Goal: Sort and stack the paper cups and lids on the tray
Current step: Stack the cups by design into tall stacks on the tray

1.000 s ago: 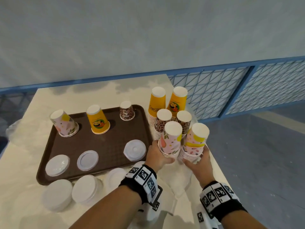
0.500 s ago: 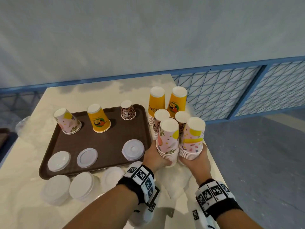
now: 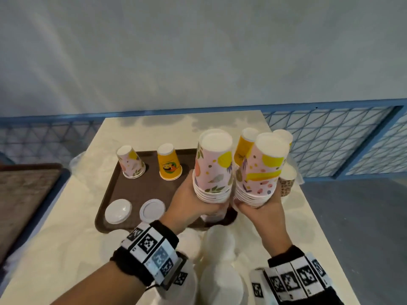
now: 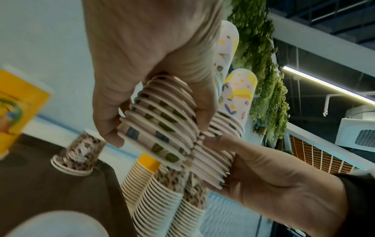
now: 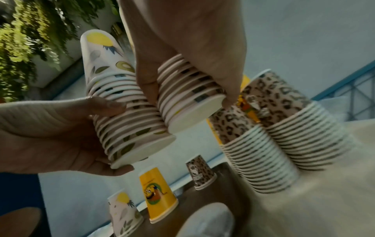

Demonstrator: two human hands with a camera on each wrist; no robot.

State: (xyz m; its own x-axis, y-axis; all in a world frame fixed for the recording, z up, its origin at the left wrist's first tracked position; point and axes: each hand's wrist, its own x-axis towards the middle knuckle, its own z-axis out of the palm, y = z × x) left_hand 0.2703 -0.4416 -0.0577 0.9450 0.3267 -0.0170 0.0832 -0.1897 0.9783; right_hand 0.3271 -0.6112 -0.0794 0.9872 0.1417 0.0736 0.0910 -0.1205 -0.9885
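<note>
My left hand (image 3: 195, 202) grips the lower rims of an upside-down stack of pink fruit-print cups (image 3: 212, 166). My right hand (image 3: 264, 209) grips a second pink stack (image 3: 261, 172) the same way. Both stacks are in the air, side by side and touching, above the right end of the brown tray (image 3: 136, 190). In the left wrist view, fingers and thumb wrap the left stack (image 4: 160, 128). In the right wrist view, thumb and fingers pinch the right stack (image 5: 188, 96). On the tray stand single pink (image 3: 131, 161), yellow (image 3: 169, 165) and leopard (image 5: 199, 173) cups, plus two white lids (image 3: 118, 211).
Tall yellow stacks (image 3: 244, 146) and leopard-print stacks (image 5: 284, 128) stand on the table right of the tray, behind my hands. White lid piles (image 3: 220, 249) lie off the tray by my wrists. The table's right edge (image 3: 308, 205) drops to the floor; a blue railing runs behind.
Both hands have lifted their pink cup stacks off the table, up and slightly left, over the tray's right end. The stacks now hide the leopard cup and the third lid in the head view.
</note>
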